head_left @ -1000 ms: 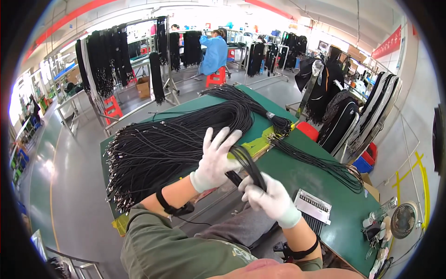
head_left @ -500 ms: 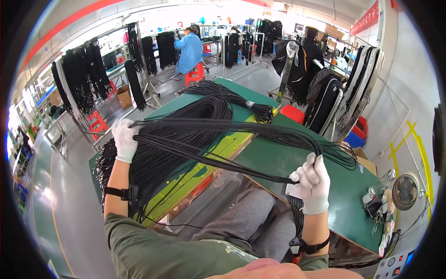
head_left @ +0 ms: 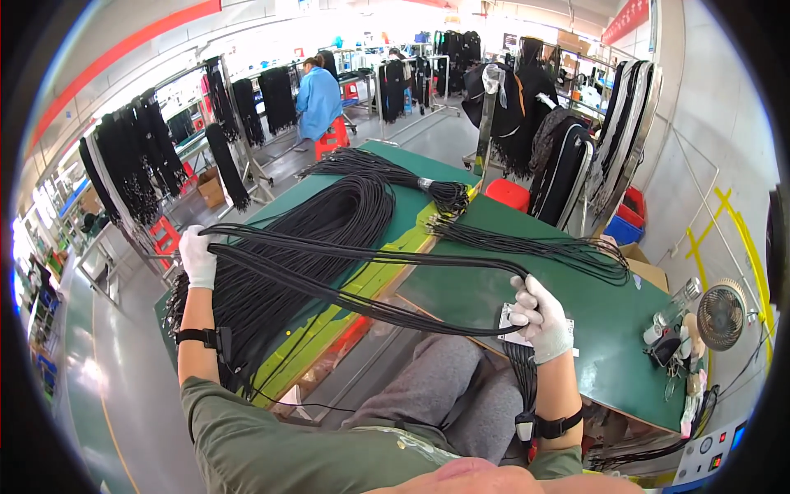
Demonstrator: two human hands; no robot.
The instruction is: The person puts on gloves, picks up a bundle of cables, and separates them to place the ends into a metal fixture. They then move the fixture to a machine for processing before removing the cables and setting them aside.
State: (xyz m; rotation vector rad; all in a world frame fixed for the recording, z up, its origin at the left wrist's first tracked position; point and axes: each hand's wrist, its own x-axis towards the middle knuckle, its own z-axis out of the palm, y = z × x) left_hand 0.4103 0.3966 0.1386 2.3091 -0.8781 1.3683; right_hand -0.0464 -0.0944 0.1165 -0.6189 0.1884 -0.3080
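Observation:
A long loop of thin black cords [head_left: 395,257] stretches above the table between my two white-gloved hands. My left hand [head_left: 197,259] is closed around one end, at the far left. At the other end my right hand [head_left: 545,325] has its fingers curled round the bend of the loop; part of the grip is hidden. Below the loop a large pile of black cords [head_left: 304,239] lies on the table's left part. A white plate [head_left: 506,316] sits by my right hand, with more black cords [head_left: 520,366] hanging beneath it.
On the green table [head_left: 461,292] lie a tied cord bundle [head_left: 387,170] at the back and a looser bundle [head_left: 535,244] at right. A small fan [head_left: 721,314] stands at the right edge. Beyond are a red stool [head_left: 507,194], hanging racks and a seated person [head_left: 319,103] in blue.
My left hand has moved left and down, and my right hand slightly left and down, with the cord loop. The loose bundle on the right now shows more fully. The view has shifted a little.

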